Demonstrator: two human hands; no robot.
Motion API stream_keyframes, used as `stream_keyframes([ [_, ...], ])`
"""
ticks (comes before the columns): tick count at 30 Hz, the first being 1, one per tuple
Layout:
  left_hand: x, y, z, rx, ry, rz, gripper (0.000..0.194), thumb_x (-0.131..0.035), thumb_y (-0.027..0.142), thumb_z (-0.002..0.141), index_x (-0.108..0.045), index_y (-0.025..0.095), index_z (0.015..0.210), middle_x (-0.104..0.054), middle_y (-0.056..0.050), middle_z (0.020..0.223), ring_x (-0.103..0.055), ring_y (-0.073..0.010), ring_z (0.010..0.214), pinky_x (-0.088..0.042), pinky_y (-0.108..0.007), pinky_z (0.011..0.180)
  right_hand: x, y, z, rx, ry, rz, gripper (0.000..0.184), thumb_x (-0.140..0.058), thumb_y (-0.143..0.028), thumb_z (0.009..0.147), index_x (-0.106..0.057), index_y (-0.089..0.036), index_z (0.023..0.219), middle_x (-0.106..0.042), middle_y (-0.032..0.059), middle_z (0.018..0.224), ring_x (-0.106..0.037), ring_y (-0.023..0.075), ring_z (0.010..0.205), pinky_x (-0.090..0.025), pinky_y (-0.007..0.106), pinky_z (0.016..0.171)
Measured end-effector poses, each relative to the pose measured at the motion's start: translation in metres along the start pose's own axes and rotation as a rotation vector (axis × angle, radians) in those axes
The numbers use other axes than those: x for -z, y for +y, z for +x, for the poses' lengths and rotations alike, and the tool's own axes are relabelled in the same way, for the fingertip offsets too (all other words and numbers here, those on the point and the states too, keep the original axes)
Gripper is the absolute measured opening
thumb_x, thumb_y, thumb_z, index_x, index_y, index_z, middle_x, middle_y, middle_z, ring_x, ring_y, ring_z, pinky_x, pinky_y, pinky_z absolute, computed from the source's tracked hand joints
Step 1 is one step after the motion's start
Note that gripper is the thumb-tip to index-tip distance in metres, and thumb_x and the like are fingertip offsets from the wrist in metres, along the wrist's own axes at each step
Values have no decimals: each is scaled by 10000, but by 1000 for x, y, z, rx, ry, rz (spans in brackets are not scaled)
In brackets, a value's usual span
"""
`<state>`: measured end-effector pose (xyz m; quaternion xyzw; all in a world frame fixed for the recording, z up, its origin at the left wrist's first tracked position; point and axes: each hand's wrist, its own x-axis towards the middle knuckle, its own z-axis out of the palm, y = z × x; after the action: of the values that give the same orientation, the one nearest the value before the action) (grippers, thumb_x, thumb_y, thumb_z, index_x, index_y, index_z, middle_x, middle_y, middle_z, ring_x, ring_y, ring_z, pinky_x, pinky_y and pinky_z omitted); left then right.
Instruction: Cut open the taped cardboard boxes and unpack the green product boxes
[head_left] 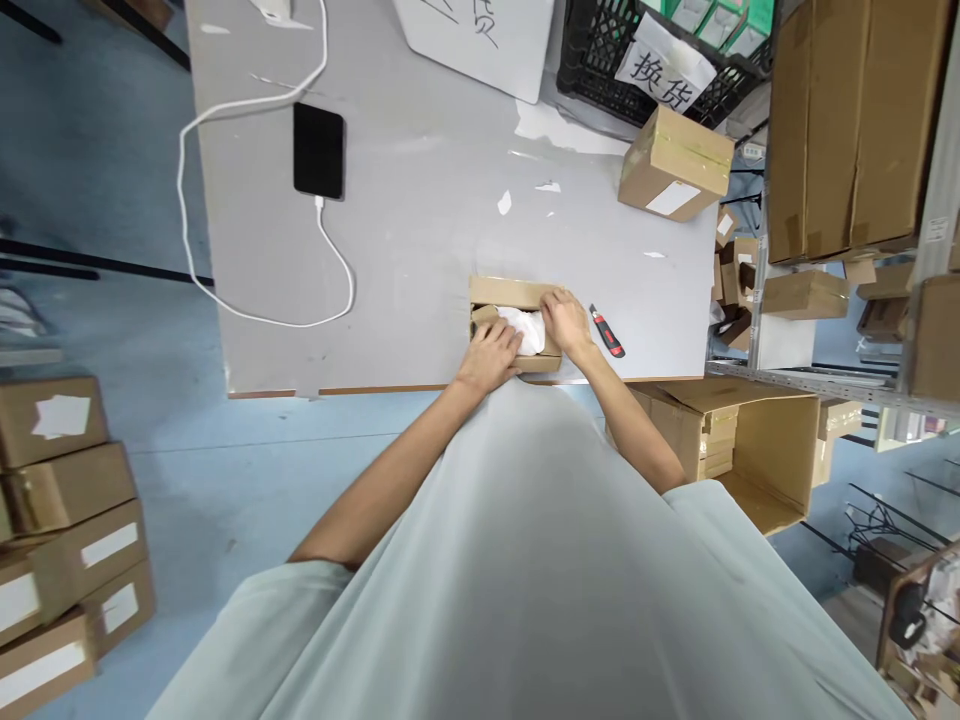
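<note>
A small open cardboard box (538, 364) sits at the front edge of the table, its back flap raised. White wrapping (531, 330) fills part of its inside. My left hand (491, 355) grips the box's left end, fingers bent over the side and touching the wrapping. At the right end, the fingers of my right hand (567, 322) are closed on the box near its back corner. A red and black box cutter (607, 331) lies just right of my right hand. What is under the wrapping is hidden.
On the grey table (420, 220) lie a black phone (319, 150) with a white cable (343, 262) and scraps of paper. A taped carton (675, 165) and a black crate (592, 75) stand at the back right. Stacked cartons (90, 480) are on the left; a large open carton (776, 450) is below right.
</note>
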<state>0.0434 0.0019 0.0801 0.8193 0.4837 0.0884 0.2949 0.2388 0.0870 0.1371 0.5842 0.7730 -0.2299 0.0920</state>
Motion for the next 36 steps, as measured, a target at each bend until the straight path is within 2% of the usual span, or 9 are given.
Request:
stream_keyframes([
  [4, 13, -12, 5, -64, 4, -17, 480, -941, 297, 802, -838, 203, 1262, -760, -207, 1217, -581, -498, 1417, -332, -767, 1342, -2, 5, -21, 41, -92, 115, 398, -445, -137, 1161, -751, -181, 1411, -767, 133, 1475, -641, 257, 1433, -513, 376, 1237],
  [8, 21, -28, -19, 4, 120, -92, 295, -749, 377, 1000, -840, 220, 1232, -726, -185, 1193, -632, -441, 1323, -375, -768, 1335, -14, 9, -36, 5, -89, 200, 516, -469, -106, 1114, -637, -132, 1601, -667, 168, 1659, -629, 286, 1506, -515, 428, 1276],
  [12, 16, -41, -47, 157, 222, -193, 356, -592, 266, 1054, -791, 211, 1343, -703, -196, 1286, -650, -388, 1312, -549, -628, 1229, -29, 4, -40, -27, -88, 272, 605, -540, -170, 1109, -538, -99, 1709, -631, 209, 1702, -609, 336, 1559, -503, 484, 1314],
  [16, 9, -42, -59, 361, 330, -235, 386, -590, 320, 1074, -744, 201, 1407, -690, -183, 1368, -667, -355, 1341, -546, -547, 1242, -41, -5, -38, -42, -118, 310, 614, -562, -204, 1115, -540, -129, 1724, -663, 212, 1670, -650, 380, 1520, -538, 538, 1285],
  [19, 13, -33, -58, 397, 360, -245, 441, -570, 352, 1104, -695, 200, 1498, -687, -189, 1424, -651, -345, 1400, -545, -507, 1248, -48, -11, -35, -45, -86, 355, 593, -559, -172, 1103, -559, -136, 1695, -706, 206, 1612, -720, 351, 1425, -555, 505, 1260],
  [24, 24, -11, -29, 232, 148, -255, 689, -723, 354, 1041, -565, 228, 1699, -550, -192, 1729, -602, -369, 1535, -531, -497, 1279, -52, -20, -28, 2, -109, 500, 507, -588, -178, 1112, -556, -185, 1618, -830, 134, 1390, -815, 255, 1193, -611, 398, 1124],
  [29, 31, -2, 2, 322, -164, -80, 443, -618, 254, 1050, -778, 195, 1459, -700, -197, 1470, -691, -403, 1394, -606, -507, 1144, -37, -20, -29, 151, -223, 187, 317, -555, -106, 1114, -712, -128, 1389, -837, 202, 1351, -753, 319, 1323, -518, 470, 1210],
  [32, 33, -2, 4, 315, -206, -7, 365, -606, 268, 1038, -831, 165, 1306, -723, -204, 1368, -706, -418, 1340, -615, -510, 1090, -26, -17, -42, 179, -222, 43, 302, -526, -106, 1137, -759, -125, 1328, -843, 208, 1291, -728, 341, 1330, -492, 497, 1211],
  [36, 35, -4, -4, 329, -129, -51, 350, -635, 289, 1006, -833, 160, 1266, -756, -190, 1327, -726, -399, 1301, -599, -482, 1109, -20, -5, -68, 119, -75, 92, 336, -491, -197, 1192, -749, -157, 1404, -820, 196, 1367, -689, 349, 1365, -506, 503, 1197],
])
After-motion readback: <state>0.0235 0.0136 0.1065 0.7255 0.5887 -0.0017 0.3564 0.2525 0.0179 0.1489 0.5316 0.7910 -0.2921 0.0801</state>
